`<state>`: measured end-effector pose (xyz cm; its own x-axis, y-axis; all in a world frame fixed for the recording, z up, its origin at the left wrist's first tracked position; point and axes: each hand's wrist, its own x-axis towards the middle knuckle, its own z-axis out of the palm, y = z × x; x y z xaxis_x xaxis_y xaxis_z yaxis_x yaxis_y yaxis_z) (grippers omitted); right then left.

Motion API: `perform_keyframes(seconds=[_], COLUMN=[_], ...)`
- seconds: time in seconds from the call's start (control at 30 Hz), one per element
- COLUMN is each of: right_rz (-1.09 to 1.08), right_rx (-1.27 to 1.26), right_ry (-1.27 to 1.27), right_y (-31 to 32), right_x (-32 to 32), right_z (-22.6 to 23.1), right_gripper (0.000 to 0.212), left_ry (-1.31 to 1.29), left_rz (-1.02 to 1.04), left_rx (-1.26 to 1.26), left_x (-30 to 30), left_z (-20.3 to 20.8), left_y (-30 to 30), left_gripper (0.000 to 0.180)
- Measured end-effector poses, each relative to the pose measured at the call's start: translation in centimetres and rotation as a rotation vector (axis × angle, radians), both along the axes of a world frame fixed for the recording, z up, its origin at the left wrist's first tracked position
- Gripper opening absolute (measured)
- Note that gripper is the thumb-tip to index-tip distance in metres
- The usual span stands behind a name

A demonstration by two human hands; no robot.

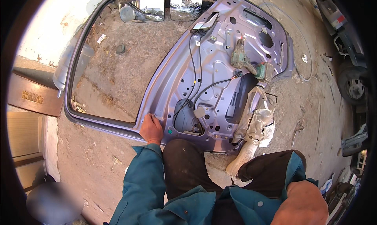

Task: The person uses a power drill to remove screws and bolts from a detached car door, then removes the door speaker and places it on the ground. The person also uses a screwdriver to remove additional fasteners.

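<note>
A lilac car door [157, 95], stripped to its metal inner panel, lies on the ground in front of my knees. My left hand [151, 127] is closed over its near edge, at the lower corner of the window frame. My right hand [302, 205] is at the lower right, close to the camera and away from the door; its fingers are hidden. A green cordless drill [239, 58] with its battery rests on the panel. Black wiring [192, 74] runs loose across the metal, and a crumpled clear plastic sheet [261, 115] hangs by the door's right side.
Two mirrors [151, 10] show beyond the window frame. A large clear plastic bottle [64, 70] lies at the left, near a brown panel [35, 93]. Vehicle parts and a wheel [354, 85] line the right side. A thin cable [310, 56] curves over the concrete.
</note>
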<state>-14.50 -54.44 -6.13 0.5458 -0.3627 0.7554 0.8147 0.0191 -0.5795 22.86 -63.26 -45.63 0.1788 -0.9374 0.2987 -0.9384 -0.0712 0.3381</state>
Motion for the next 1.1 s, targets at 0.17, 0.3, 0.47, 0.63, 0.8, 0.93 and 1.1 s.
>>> perform_keyframes(seconds=[0.17,0.3,0.47,0.63,0.8,0.93,1.1], right_rz=[-0.070,-0.098,-0.083,-0.083,-0.054,-0.054,-0.072], right_rx=[-0.025,0.028,0.050,0.057,0.045,0.041,0.053], right_ry=[0.051,0.225,0.260,0.281,0.305,0.332,0.362], right_y=[0.1,-1.1,-1.0,-0.7,-0.6,-0.5,-0.3], right_x=[0.6,0.9,1.8,2.2,2.7,2.8,2.8], right_z=[-0.8,-0.6,-1.6,-2.0,-2.3,-2.5,-2.5], right_gripper=[0.033,0.025,0.024,0.024,0.025,0.022,0.019], left_ry=[-0.045,-0.033,-0.036,-0.028,-0.040,-0.050,-0.046], left_rz=[-0.001,0.005,0.011,-0.003,0.005,0.017,0.019], left_rx=[-0.031,-0.004,0.001,-0.002,-0.009,-0.004,0.010], left_x=[0.0,-0.1,0.0,0.0,0.2,0.0,-0.5], left_z=[-0.1,0.1,-0.2,-0.4,-0.1,-0.1,0.2], left_y=[0.0,0.2,-0.2,0.0,0.0,0.0,-0.2], left_gripper=[0.016,0.015,0.015,0.014,0.014,0.014,0.015])
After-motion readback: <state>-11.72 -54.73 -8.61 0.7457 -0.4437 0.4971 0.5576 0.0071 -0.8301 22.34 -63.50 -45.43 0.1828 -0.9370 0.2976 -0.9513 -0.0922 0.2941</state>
